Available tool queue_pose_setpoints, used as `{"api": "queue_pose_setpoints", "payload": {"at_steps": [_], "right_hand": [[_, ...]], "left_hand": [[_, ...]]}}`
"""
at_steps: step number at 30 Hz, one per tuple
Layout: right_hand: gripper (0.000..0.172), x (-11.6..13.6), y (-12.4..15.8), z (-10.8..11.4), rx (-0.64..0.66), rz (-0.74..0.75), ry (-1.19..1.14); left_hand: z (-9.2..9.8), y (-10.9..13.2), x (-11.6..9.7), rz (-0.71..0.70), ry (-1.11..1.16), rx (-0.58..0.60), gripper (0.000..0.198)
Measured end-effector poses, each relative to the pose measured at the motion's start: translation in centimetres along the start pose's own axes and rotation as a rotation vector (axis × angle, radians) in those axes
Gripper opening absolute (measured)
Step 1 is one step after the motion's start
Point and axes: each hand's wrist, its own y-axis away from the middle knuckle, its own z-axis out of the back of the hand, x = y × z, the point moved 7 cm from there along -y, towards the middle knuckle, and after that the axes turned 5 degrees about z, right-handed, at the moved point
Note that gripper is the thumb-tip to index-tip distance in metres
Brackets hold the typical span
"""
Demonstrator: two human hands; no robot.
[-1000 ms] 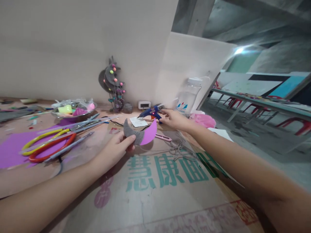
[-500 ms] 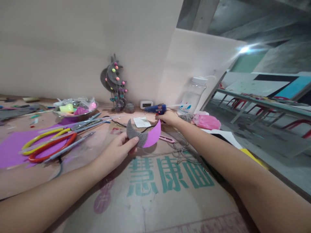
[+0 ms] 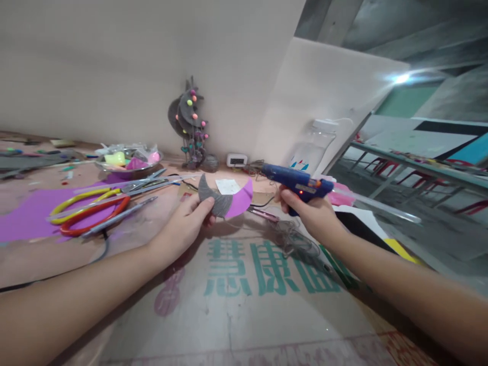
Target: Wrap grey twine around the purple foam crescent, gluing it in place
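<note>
Between the thumb and fingers of my left hand (image 3: 192, 213) is a crescent moon cutout (image 3: 240, 202), its left half wrapped in grey yarn and its right half bare purple. My right hand (image 3: 307, 206) grips a blue glue gun (image 3: 292, 178) by its handle, raised above the table, nozzle to the left. A small light glows on the gun's side, and a long clear glue stick (image 3: 377, 204) juts from its back. Below the gun lie a pink craft knife (image 3: 264, 214) and a loose tangle of grey yarn (image 3: 295, 241).
Scissors with yellow and red handles (image 3: 91, 211) lie on purple sheet (image 3: 28, 213) at left. Behind stand a bowl of craft bits (image 3: 129, 172), a moon ornament (image 3: 188, 117), a small digital clock (image 3: 237, 160) and a clear bottle (image 3: 314, 145). Printed cardboard (image 3: 236, 320) covers the front.
My right hand has lifted the glue gun from the back of the table and brought it nearer, to the right. My left hand still holds the crescent in about the same place.
</note>
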Motion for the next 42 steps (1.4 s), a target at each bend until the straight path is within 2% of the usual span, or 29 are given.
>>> {"api": "queue_pose_setpoints", "payload": {"at_steps": [5,10,18,26,34,38,42], "right_hand": [[0.015,2.5,3.4,-1.3,0.061,0.136,-0.002],[0.021,2.8,4.6,-2.7,0.144,0.253,0.056],[0.019,2.6,4.4,-2.6,0.138,0.178,-0.006],[0.017,2.3,4.0,-2.8,0.146,0.128,0.047],[0.023,1.9,4.0,-3.6,0.258,0.156,-0.009],[0.027,1.2,3.9,-3.7,0.252,0.087,-0.029],[0.026,1.6,3.8,-3.8,0.260,0.117,-0.002]], "left_hand": [[-0.5,-0.2,-0.2,-0.075,-0.082,0.043,0.025],[-0.7,-0.3,-0.2,-0.066,-0.104,0.049,0.020],[-0.6,-0.7,0.3,-0.122,-0.067,0.110,0.021],[-0.1,-0.8,0.3,-0.048,-0.082,0.007,0.013],[-0.3,-0.8,0.1,-0.049,-0.071,0.006,0.010],[-0.3,-0.8,0.0,-0.075,-0.093,0.009,0.012],[-0.3,-0.8,0.0,-0.085,-0.096,0.010,0.013]]}}
